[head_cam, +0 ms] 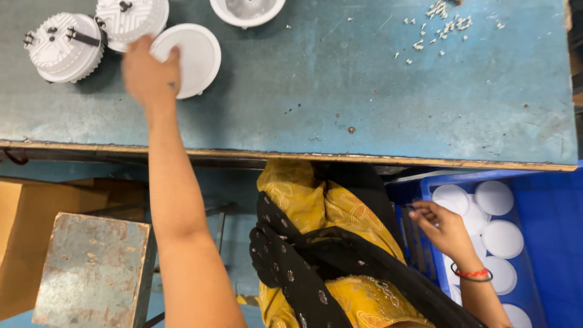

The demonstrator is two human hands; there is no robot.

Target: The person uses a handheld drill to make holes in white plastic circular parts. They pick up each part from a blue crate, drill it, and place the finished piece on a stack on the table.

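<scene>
My left hand [149,76] reaches far over the blue worktable [364,103] and grips the edge of a round white lamp cover [191,58] lying flat at the back left. Beside it stand two white ribbed lamp housings [64,45] [130,18] with black clips. My right hand [440,225] hangs below the table edge at the rim of a blue crate [546,243] filled with several white discs [501,238]; its fingers are curled and I cannot tell whether they hold anything.
A white bowl-shaped housing [246,9] sits at the table's far edge. Small white scraps [443,27] lie scattered at the back right. A worn metal stool [91,270] and a cardboard box [24,243] stand on the floor to the left.
</scene>
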